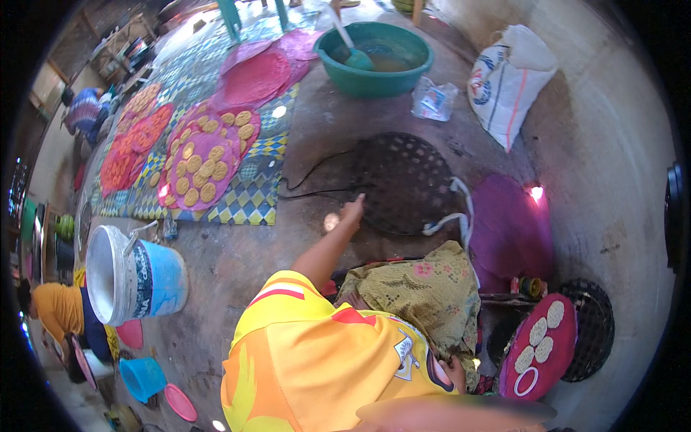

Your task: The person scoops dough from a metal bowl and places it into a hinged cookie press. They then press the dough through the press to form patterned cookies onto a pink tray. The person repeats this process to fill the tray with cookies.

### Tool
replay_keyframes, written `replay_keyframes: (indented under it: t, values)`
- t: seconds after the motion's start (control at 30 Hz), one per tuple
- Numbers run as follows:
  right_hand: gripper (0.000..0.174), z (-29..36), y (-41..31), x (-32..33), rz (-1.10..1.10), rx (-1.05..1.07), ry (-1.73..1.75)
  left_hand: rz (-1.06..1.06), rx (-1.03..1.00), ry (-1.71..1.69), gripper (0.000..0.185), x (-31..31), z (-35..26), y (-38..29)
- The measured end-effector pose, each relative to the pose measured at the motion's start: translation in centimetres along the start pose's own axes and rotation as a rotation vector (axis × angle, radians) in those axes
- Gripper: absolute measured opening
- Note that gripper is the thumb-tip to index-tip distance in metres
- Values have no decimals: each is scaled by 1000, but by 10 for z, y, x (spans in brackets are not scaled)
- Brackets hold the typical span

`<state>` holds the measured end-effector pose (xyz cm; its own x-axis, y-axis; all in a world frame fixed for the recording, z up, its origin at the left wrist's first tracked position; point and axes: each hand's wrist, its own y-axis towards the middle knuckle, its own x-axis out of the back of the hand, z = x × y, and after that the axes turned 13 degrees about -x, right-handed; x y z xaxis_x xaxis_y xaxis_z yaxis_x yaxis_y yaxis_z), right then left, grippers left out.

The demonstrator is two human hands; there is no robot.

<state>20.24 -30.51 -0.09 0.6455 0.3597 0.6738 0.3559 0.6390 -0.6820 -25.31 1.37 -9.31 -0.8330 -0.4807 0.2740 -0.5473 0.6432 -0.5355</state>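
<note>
My left hand (353, 210) reaches out with its fingers curled at the near-left rim of a dark round tray (407, 181), soot-black and patterned with light spots. Black cords (318, 167) trail from its left side, and a white cloth strip (460, 208) hangs at its right edge. Most of my right hand (456, 372) is hidden behind my shirt; its fingers lie by the patterned cloth (413, 294) over my lap. Nearby, a magenta sheet (540, 351) bears several pale round patties and a white ring (526, 381). Another purple sheet (510, 232) lies beyond my lap.
A green basin (372, 81) with a dipper (359, 60), a plastic bag (434, 100) and a white sack (510, 81) stand ahead. Left are a checkered mat (248, 208) with round crackers (208, 167), a paint bucket (162, 281), and two people (59, 308), (86, 110).
</note>
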Motion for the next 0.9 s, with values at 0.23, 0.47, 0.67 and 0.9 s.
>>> replay_keyframes:
  t: [0.23,0.47,0.67,0.9]
  values:
    - [53,90,-13,55,34,17,-96,-179,-748,134,34,80,12,31]
    - [51,223,-13,90,-13,331,-184,-816,-797,563,20,252,44,108]
    - [47,403,11,77,21,766,-475,-718,-778,1003,49,320,59,130]
    - [49,632,86,-52,208,1086,-845,-619,-838,1058,68,334,69,134]
